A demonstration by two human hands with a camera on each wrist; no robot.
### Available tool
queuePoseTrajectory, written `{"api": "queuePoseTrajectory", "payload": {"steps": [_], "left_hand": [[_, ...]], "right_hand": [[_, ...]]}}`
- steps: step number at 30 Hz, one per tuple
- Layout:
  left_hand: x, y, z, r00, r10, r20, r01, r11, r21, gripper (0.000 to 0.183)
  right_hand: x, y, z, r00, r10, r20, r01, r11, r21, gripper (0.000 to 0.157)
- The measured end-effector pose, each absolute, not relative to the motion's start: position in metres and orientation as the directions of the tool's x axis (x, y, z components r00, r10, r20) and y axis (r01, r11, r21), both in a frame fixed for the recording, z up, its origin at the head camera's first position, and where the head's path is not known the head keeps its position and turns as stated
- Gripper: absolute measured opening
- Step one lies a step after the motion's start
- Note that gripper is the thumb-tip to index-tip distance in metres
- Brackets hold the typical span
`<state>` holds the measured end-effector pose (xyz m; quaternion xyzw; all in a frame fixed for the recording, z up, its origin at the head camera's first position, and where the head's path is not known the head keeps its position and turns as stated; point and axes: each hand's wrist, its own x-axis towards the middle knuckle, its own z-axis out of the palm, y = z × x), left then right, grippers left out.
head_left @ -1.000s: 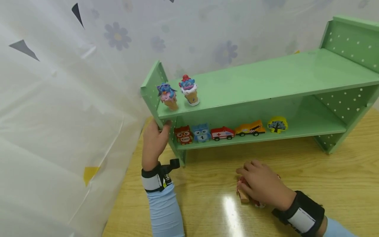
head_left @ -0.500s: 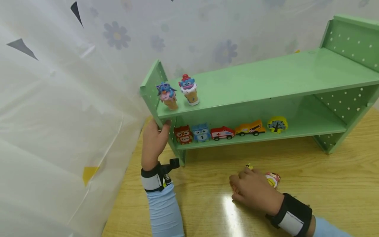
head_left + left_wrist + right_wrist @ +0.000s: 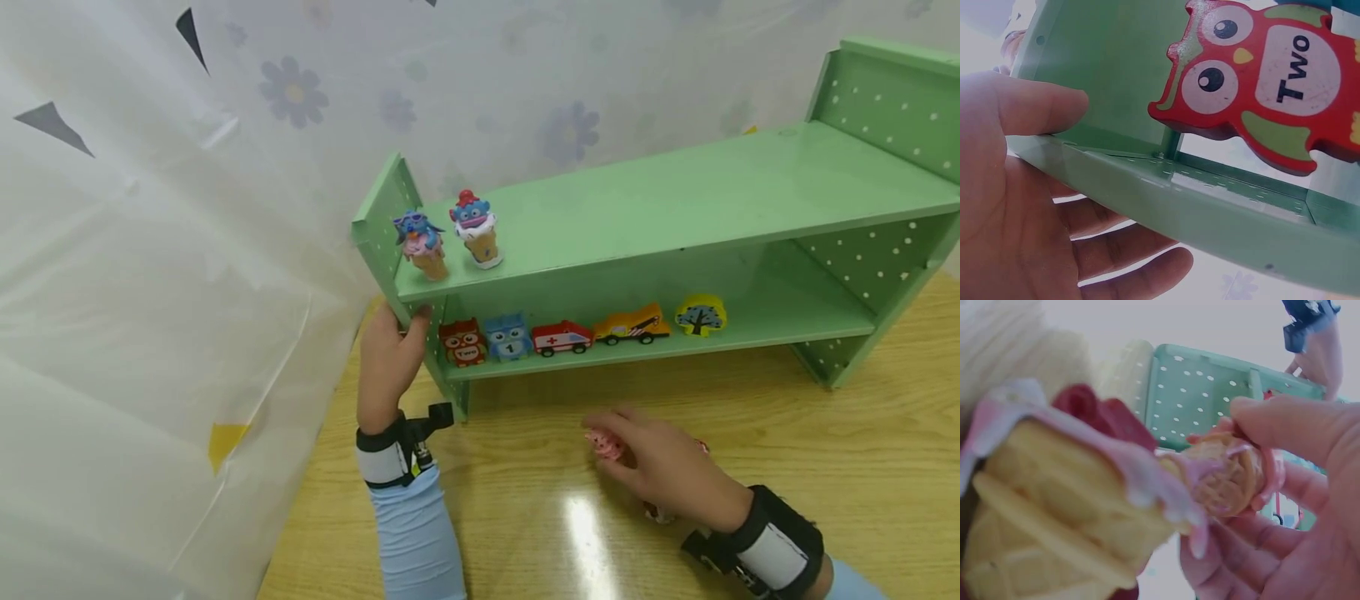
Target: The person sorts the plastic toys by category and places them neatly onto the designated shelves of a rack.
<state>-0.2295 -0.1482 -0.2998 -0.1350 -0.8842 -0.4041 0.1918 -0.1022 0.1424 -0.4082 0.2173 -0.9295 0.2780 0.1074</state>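
"Two" on a red owl [image 3: 1291,62] near the left fingers [image 3: 1129,250]; "1" on a blue owl [image 3: 508,337] beyond; an ambulance's [image 3: 562,338] white cross [image 3: 552,340], farther.

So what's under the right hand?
The right hand holds a pink toy; at least one other toy peeks out. From above, anything else there is covered.

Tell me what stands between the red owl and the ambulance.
In the head view, a blue owl stands between the red owl and the ambulance.

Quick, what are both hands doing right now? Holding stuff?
Left hand: holding the shelf by its side edge.
Right hand: holding a pink toy.
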Motion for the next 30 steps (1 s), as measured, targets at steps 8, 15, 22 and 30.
{"api": "queuePoseTrajectory", "payload": {"steps": [8,15,22,30], "left_hand": [[-0.23,-0.149,-0.3,-0.888,0.073,0.454,0.39,0.645,0.658,0.031],[-0.23,-0.149,-0.3,-0.886,0.075,0.457,0.391,0.65,0.652,0.03],[-0.229,-0.148,-0.299,-0.887,0.079,0.455,0.393,0.647,0.653,0.031],[-0.231,-0.149,-0.3,-0.883,0.079,0.462,0.397,0.651,0.647,0.029]], "right_hand": [[-0.104,0.148,-0.403,-0.858,-0.273,0.434,-0.502,0.618,-0.605,0.048],[-0.115,0.153,-0.377,-0.77,-0.219,0.6,-0.601,0.565,-0.565,0.058],[-0.121,0.157,-0.322,-0.649,-0.24,0.722,-0.693,0.579,-0.43,0.07],[-0.127,0.151,-0.272,-0.575,-0.284,0.768,-0.736,0.59,-0.333,0.072]]}}
